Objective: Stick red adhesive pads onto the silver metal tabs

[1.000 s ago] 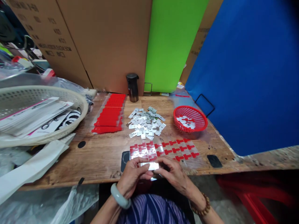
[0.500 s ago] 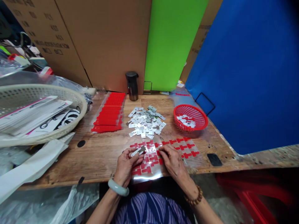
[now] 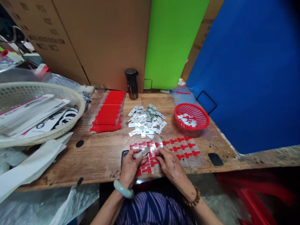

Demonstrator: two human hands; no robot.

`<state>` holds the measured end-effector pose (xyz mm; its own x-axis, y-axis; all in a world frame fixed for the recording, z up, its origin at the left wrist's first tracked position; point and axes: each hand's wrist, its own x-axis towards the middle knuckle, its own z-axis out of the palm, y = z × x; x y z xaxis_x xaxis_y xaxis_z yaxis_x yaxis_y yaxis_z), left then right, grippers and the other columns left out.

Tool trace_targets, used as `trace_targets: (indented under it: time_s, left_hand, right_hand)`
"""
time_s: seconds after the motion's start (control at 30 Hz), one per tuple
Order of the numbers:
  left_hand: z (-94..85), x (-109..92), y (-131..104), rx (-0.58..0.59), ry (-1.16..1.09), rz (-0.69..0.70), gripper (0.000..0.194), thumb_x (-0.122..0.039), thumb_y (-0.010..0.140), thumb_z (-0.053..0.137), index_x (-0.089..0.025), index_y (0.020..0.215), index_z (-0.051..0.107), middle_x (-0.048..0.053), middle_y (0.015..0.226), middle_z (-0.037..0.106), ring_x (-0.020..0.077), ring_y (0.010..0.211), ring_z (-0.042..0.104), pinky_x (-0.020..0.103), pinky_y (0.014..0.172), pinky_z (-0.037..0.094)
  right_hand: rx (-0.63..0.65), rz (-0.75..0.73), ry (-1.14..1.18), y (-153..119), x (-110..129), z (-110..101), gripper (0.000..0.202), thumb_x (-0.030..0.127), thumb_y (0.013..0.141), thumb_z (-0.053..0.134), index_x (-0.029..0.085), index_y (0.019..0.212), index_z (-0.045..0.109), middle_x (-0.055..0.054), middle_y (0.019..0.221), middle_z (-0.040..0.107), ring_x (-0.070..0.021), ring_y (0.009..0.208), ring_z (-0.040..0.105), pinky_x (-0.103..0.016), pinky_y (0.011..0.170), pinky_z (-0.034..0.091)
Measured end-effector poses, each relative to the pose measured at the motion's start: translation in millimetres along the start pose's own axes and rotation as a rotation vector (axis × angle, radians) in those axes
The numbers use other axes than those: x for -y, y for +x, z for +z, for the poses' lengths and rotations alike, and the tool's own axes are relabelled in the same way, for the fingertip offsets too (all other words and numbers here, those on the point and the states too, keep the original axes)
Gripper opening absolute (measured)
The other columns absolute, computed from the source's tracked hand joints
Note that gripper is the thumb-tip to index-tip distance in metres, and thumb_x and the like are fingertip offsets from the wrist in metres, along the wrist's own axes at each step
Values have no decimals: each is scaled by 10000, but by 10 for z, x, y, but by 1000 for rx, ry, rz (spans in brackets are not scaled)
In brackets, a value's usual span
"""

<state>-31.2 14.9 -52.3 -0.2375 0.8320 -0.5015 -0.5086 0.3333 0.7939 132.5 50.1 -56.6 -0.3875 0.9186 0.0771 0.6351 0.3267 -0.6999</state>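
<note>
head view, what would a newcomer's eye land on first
Likely the big blue panel at the right and the bright green panel to its left. Next, the heap of metal plates on the wooden table, with the red plastic basket to its right. Lower down, the left hand holds one metal plate.

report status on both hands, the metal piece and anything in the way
Left hand holding one metal piece. Right hand by the red shapes, grip unclear. Metal pile beyond; nothing seen blocking either hand.
</note>
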Motion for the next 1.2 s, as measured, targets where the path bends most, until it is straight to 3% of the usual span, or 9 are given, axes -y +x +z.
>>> trace_targets:
  time_s: [0.13, 0.3, 0.43, 0.6, 0.73, 0.97, 1.2]
  left_hand:
    - [-8, 12, 20, 6, 15, 14, 327, -123, 637, 727, -116, 904, 537, 70, 761, 705, 170, 697, 700, 216, 655, 558]
    - [6, -3, 8, -5, 32, 7, 322, -112, 643, 721, -112, 899, 526, 76, 752, 705, 164, 678, 698, 211, 645, 556]
    - [19, -13, -16, -15, 60, 15, 331, -122, 643, 724, -111, 905, 523, 77, 757, 702, 173, 693, 699, 223, 649, 558]
    - [24, -9, -18, -15, 70, 26, 311, -122, 658, 708, -114, 907, 522, 66, 777, 698, 176, 711, 699, 221, 646, 558]
    - [25, 2, -8, -18, 79, 26, 276, -108, 680, 682, -112, 908, 526, 69, 776, 700, 171, 710, 699, 219, 651, 557]
    - [48, 11, -14, -57, 84, 57, 245, -60, 692, 646, -112, 899, 527, 56, 750, 695, 169, 690, 700, 214, 634, 559]
    - [33, 5, -4, -42, 56, 52, 279, -89, 660, 696, -119, 888, 538, 62, 774, 700, 174, 699, 701, 217, 644, 560]
  right_hand:
    - [14, -15, -22, 9, 42, -19, 118, 110, 797, 468, 204, 755, 527, -20, 749, 546, -168, 709, 526, -288, 650, 414]
    - [-156, -57, 1, -121, 23, 92, 173, 148, 830, 475, 230, 940, 579, -76, 893, 574, -223, 846, 552, -344, 739, 443]
    - [-189, -50, -1, -156, 39, 144, 163, 141, 833, 470, 227, 903, 591, -69, 866, 567, -216, 830, 550, -336, 730, 447]
    - [-177, 7, -40, -107, 94, 147, 129, 114, 829, 449, 198, 790, 539, -48, 798, 542, -186, 758, 522, -318, 696, 432]
    - [-162, -41, -10, -138, 91, 147, 125, 117, 837, 439, 200, 792, 522, -49, 797, 532, -193, 790, 506, -328, 730, 416]
    - [-31, 9, 269, -204, 146, -30, 118, 119, 833, 470, 197, 750, 500, -18, 822, 530, -161, 807, 492, -290, 745, 391]
    - [41, 80, 574, -200, 91, -152, 70, 220, 849, 492, 194, 785, 505, -11, 852, 537, -143, 821, 511, -268, 765, 399]
